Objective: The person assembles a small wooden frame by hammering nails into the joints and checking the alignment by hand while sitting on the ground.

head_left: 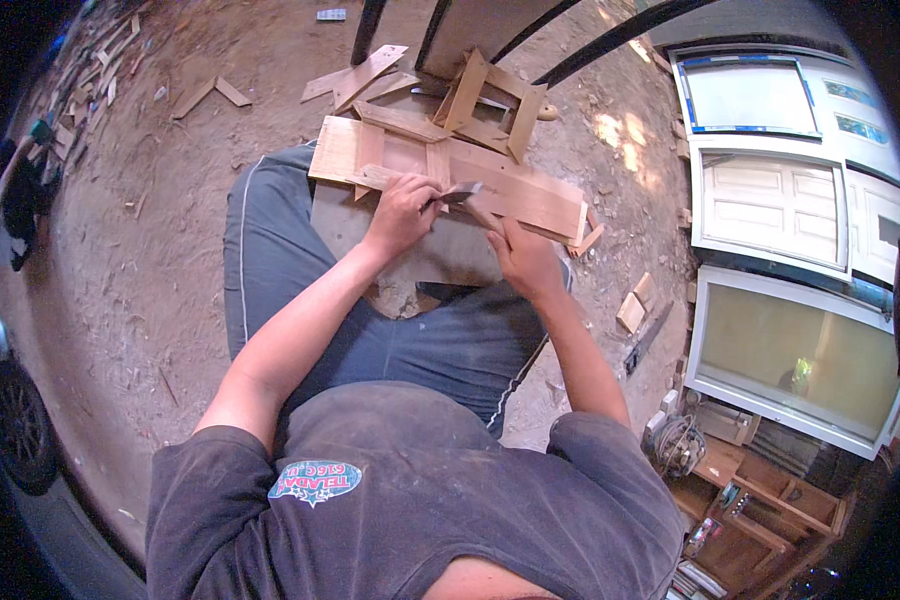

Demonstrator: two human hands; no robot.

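Note:
My left hand (pixel 402 212) is closed around a dark tool with a short flat metal blade (pixel 462 191); its exact kind is hard to make out. The blade lies against a narrow wooden strip (pixel 483 217). At the strip's near end, my right hand (pixel 526 262) grips it, thumb on top. Just beyond both hands, a wide plank (pixel 530 192) lies across my work surface. Several pale boards (pixel 338 150) sit at the plank's left end. A joined wooden frame (pixel 515 125) leans behind the plank.
Between my knees is a grey work surface (pixel 450 252). Loose mitred pieces (pixel 370 75) lie beyond, near dark bars (pixel 430 35). On the right are a handsaw (pixel 650 338), wood blocks (pixel 631 312), white-framed panels (pixel 770 205) and a wooden shelf (pixel 760 500). A car wheel (pixel 20 425) stands left.

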